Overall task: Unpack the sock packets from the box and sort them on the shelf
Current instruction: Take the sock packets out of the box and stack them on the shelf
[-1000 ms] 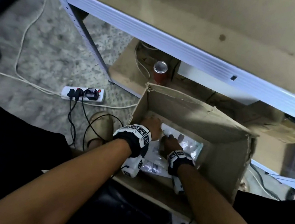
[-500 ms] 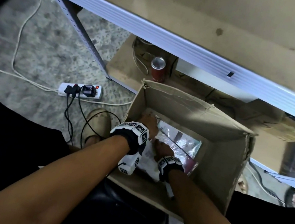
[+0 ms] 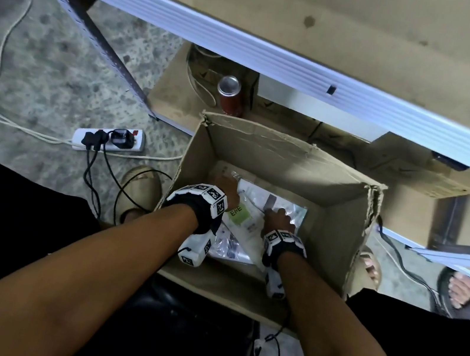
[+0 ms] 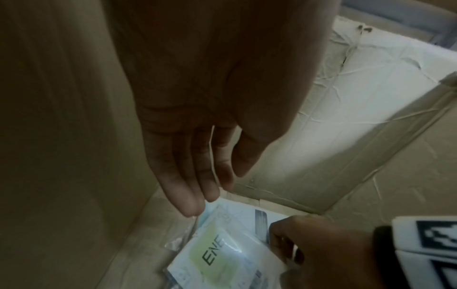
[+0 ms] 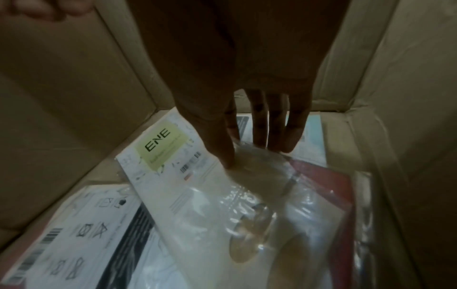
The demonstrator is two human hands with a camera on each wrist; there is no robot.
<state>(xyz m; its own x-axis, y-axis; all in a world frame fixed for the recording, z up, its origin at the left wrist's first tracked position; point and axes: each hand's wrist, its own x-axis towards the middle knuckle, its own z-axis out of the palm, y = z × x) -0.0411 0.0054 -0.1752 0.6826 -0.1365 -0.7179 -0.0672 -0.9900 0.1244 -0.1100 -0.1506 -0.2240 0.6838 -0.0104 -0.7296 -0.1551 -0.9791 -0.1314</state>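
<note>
An open cardboard box (image 3: pixel 292 162) stands on the floor below the shelf's white front rail (image 3: pixel 249 46). Several clear-wrapped sock packets lie in its bottom. The top one is white with a green "ENE" label (image 3: pixel 239 216) (image 4: pixel 212 254) (image 5: pixel 160 144). My right hand (image 3: pixel 279 221) (image 5: pixel 259 140) pinches this packet's far edge, thumb on top and fingers behind the plastic. My left hand (image 3: pixel 225 188) (image 4: pixel 197 185) reaches down by the box's left wall with straight fingers, tips at the packet's corner. A packet with wash symbols (image 5: pixel 74 224) and a red one (image 5: pixel 329 187) lie underneath.
A power strip (image 3: pixel 109 139) with plugs and cables lies on the floor to the left. A red can (image 3: pixel 229 93) and flat cartons (image 3: pixel 414 173) sit under the shelf behind the box. My sandalled foot (image 3: pixel 140 190) is left of the box; another person's foot (image 3: pixel 460 290) is right.
My right hand has moved farther into the box onto the top packet, whose green label now shows. My left hand has stayed by the left wall.
</note>
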